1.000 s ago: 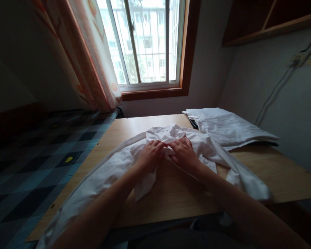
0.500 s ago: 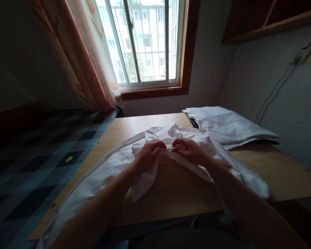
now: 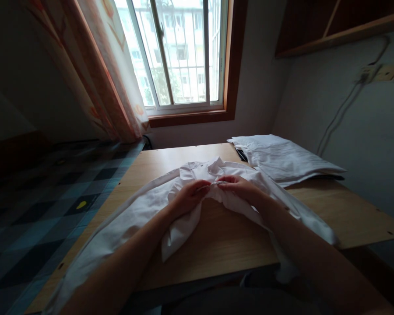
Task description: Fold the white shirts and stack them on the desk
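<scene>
A white shirt (image 3: 144,203) lies spread on the wooden tabletop, its collar end towards the window and its long sleeves reaching out to both sides. My left hand (image 3: 191,194) pinches a bunched edge of the cloth near the middle. Close beside it, my right hand (image 3: 237,186) grips the same edge, fingertips almost meeting the left ones. Small details between the fingers are too dark to make out. One loose flap of the shirt hangs below my left hand onto the wood.
Folded white garments (image 3: 282,159) with something dark underneath lie at the table's back right. The wooden tabletop (image 3: 213,245) borders a bed with a checked cover (image 3: 46,214) on the left. A window (image 3: 180,57), a curtain (image 3: 108,74) and a wall socket (image 3: 369,73) are beyond.
Both hands stay on the shirt's edge, with the fingers shifted slightly and drawn closer together. The collar area lies a little more open. The whole view has moved slightly.
</scene>
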Demonstrator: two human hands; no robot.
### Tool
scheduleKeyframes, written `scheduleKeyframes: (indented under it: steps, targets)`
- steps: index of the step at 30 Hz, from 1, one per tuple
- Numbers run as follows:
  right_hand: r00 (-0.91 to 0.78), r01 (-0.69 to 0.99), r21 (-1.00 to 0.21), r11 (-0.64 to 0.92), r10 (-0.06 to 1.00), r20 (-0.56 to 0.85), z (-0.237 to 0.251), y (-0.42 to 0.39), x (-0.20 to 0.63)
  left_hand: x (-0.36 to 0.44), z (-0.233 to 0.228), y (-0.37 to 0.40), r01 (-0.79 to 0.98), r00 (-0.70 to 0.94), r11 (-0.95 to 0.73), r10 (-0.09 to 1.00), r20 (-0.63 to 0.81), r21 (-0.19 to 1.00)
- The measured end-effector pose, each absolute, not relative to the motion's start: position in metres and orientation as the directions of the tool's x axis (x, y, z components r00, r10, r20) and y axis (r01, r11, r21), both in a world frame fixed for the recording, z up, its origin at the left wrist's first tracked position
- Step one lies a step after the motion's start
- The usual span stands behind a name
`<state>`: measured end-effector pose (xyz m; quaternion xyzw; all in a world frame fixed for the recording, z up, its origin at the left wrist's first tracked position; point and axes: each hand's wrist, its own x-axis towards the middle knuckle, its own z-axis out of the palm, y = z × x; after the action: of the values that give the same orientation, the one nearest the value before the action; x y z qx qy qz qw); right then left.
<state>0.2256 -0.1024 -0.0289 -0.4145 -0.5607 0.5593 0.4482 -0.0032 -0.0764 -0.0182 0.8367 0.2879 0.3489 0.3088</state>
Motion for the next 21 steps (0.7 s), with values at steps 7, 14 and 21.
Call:
scheduleKeyframes:
  steps: [7, 14, 21]
  targets:
    - [-0.305, -0.031, -0.999, -0.039, 0.952, -0.027, -0.033, -0.102, 0.226, -0.001, -0.026, -0.074, 0.319, 0.556, -0.715, 0.673, 0.488, 0.622]
    - [-0.270, 0.015, -1.000, 0.018, 0.963, 0.013, -0.034, -0.099, 0.224, 0.005, -0.030, -0.076, 0.380, 0.473, -0.676, 0.728, 0.496, 0.631]
    - [-0.216, 0.063, -0.996, 0.056, 0.975, 0.042, -0.034, -0.097, 0.234, 0.003, -0.023, -0.079, 0.350, 0.587, -0.772, 0.622, 0.518, 0.531]
